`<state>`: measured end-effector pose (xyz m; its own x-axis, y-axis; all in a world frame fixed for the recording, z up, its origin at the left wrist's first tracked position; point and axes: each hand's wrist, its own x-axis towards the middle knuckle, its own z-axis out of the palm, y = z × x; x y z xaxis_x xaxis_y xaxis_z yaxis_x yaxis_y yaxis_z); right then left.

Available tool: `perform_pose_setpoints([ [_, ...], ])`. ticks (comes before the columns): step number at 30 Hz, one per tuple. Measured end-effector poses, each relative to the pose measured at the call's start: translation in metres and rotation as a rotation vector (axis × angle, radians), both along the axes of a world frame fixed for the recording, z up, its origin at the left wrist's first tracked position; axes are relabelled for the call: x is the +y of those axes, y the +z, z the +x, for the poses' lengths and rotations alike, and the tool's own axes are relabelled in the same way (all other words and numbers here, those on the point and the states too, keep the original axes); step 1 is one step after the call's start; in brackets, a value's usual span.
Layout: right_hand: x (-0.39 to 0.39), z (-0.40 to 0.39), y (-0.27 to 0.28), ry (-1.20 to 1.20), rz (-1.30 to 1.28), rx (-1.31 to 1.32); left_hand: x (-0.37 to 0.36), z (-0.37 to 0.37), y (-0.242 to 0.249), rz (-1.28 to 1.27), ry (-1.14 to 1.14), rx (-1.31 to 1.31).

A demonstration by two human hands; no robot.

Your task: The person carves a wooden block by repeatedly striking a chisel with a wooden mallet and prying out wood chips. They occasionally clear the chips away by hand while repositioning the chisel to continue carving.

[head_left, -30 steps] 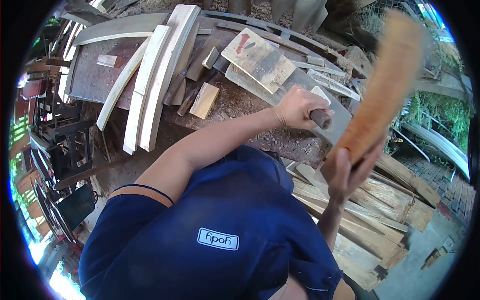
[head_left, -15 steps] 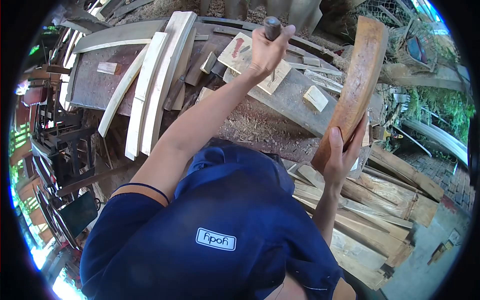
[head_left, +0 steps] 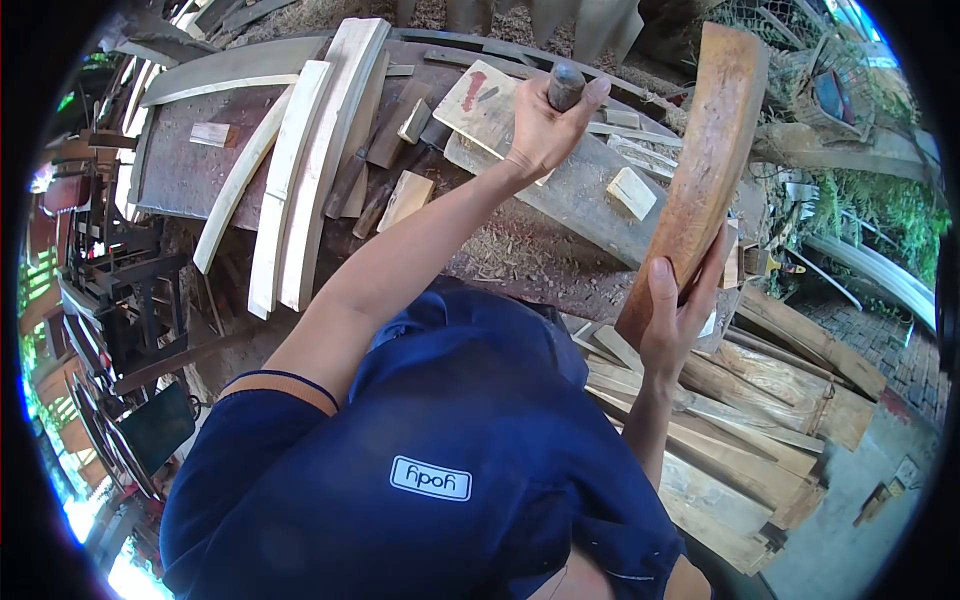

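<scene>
**Curved billet: grip and handling notes**

Observed curved wood piece (head_left: 700, 160) held nearly upright at the right of the view, lower end in the right hand (head_left: 675, 320); upper end up over the far edge of the workbench (head_left: 180, 160); lower end just above the stacked planks (head_left: 760, 440), contact with them not discernible.

Right hand clasped around the lower end, thumb laid along the near face, other digits wrapped behind; firm grasp.

Left hand (head_left: 545, 125) clenched on a dark tool handle (head_left: 565, 85), held high over the bench; tool head out of sight, so kind of tool not determined.

Judged the piece stiff and fairly heavy for one hand: thick, dense-looking reddish timber, top-heavy when gripped low; rough-sawn faces, so unlikely to slip, though splinters probable; not fragile.

Judged the best hold to be low on the narrow edges, as now, clear of the upper face; resting the foot on something solid would steady it.

Noted nearby: pale curved slats (head_left: 310, 160) across the bench; small block (head_left: 634, 192) beside the sawdust.
</scene>
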<state>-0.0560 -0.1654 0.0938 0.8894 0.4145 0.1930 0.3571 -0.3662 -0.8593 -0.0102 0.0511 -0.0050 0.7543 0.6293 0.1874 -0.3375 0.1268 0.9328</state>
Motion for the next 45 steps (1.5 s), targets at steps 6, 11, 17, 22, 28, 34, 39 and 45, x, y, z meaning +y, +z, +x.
perform_pose_setpoints([
  [6, 0.010, -0.002, 0.025, -0.094, 0.092, -0.064, -0.025, -0.002, 0.006, 0.137, 0.066, 0.064],
  [11, 0.011, 0.000, 0.029, 0.046, -0.124, 0.112, -0.047, -0.006, 0.000, 0.401, 0.056, -0.099],
  [17, -0.005, 0.009, 0.029, 0.028, -0.141, -0.276, -0.052, -0.007, -0.005, 0.548, -0.005, 0.070],
  [22, 0.004, 0.005, 0.030, 0.161, -0.321, -0.240, -0.061, -0.013, -0.003, 0.554, -0.030, -0.101],
  [28, 0.002, 0.003, 0.013, 0.125, -0.184, -0.121, -0.041, -0.008, -0.003, 0.324, -0.034, -0.051],
  [34, -0.002, -0.001, 0.003, 0.054, -0.173, -0.133, 0.063, 0.001, 0.006, -0.297, 0.143, 0.020],
  [39, -0.009, -0.003, -0.001, 0.035, -0.197, -0.116, 0.144, -0.025, -0.031, 0.042, 0.083, 0.448],
  [45, -0.007, -0.006, -0.004, 0.003, -0.178, -0.029, 0.163, -0.060, -0.107, 0.660, -0.135, 0.989],
])
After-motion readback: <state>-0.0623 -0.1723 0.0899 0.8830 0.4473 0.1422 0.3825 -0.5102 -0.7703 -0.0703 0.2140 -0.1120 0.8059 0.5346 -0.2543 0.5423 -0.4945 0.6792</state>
